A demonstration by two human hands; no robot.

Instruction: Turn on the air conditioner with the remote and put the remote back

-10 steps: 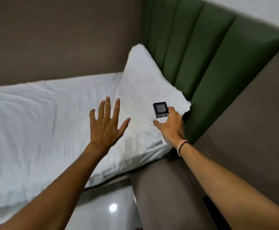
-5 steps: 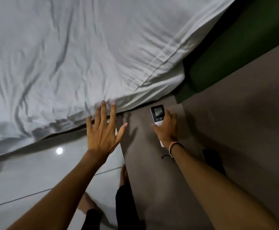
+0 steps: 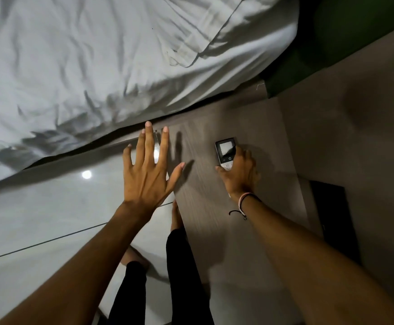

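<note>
A rumpled white bed (image 3: 97, 55) fills the upper part of the view, with pale glossy floor (image 3: 39, 219) below it and a grey-brown wooden desk (image 3: 203, 195) to the right. The left hand (image 3: 148, 174) hovers empty, fingers spread, over the desk's near edge. The right hand (image 3: 239, 175) grips the remote (image 3: 225, 152) low over the desk, its screen end pointing away; I cannot tell whether it touches the surface.

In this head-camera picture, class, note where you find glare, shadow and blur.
Head view: a bright glare spot on the glossy floor; the left hand casts finger shadows onto the wooden tabletop; the tabletop grain is motion-smeared; the remote screen catches a pale reflection.
</note>
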